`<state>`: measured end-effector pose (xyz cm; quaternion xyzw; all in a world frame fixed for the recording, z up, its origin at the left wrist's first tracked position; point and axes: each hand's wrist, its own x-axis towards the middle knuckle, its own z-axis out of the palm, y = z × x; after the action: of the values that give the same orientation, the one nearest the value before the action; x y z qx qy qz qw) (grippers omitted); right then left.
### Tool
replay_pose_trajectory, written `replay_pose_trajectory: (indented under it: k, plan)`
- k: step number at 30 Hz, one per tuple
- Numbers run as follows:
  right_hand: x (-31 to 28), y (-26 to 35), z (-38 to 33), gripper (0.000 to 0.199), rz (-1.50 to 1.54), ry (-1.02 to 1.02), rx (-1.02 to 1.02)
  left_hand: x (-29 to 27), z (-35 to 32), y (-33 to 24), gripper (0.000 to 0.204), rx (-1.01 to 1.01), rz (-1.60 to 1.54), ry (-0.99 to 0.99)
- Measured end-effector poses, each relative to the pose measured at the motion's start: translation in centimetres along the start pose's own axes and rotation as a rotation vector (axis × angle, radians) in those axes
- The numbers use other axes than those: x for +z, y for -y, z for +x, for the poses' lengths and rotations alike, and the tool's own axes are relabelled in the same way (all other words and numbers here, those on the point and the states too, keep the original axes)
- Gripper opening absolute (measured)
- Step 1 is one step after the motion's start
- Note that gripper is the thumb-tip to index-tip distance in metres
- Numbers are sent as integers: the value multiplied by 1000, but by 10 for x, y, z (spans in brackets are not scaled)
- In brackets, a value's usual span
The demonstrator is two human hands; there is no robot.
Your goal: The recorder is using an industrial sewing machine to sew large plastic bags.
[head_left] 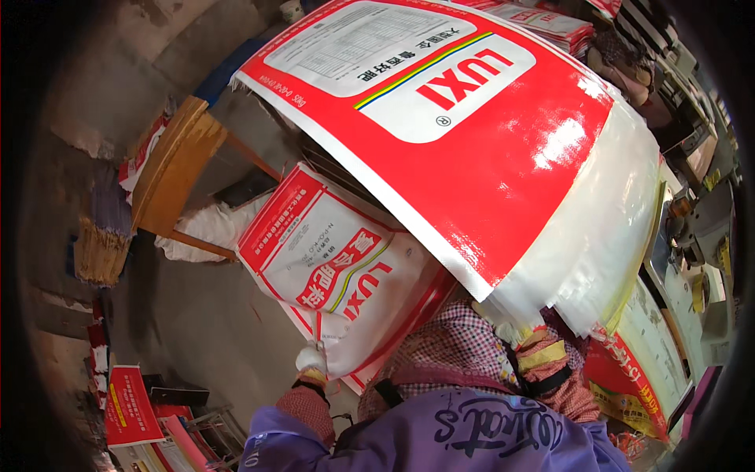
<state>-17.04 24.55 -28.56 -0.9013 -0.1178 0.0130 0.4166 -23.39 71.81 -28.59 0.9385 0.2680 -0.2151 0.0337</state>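
My left hand (311,359), in a white glove, is closed on the lower edge of a red and white printed sack (338,259). A thin red strip shows just above its fingers. This sack hangs slanted beside the work surface, its far end up and left. At the right, my right hand (528,340), in a pale glove with a yellow cuff, is against the near edge of a stack of flat sacks. Its fingers are largely hidden there. The top sack (503,189) is glossy red and white, and translucent plastic liners (582,228) stick out from the stack's right end.
A wooden chair-like frame (177,169) stands at the left, with white cloth (216,228) beside it. A broom head (102,244) is farther left. More folded sacks (543,23) lie at the far right. Another red sack (629,385) lies near my right arm.
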Motion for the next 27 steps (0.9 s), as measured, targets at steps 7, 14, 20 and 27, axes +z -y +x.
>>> replay_pose_trajectory:
  k: [7,14,20,27]
  plan:
    - [5,4,-18,21,1117,-228,427,9,11,-4,40,-135,-51,4]
    - [-29,62,0,15,1310,-95,355,9,10,-7,40,-240,-179,60]
    - [-49,86,6,17,1810,-210,567,51,39,-10,42,-223,-236,75]
    - [-55,126,23,19,1784,-30,361,114,73,66,42,-245,-457,-57]
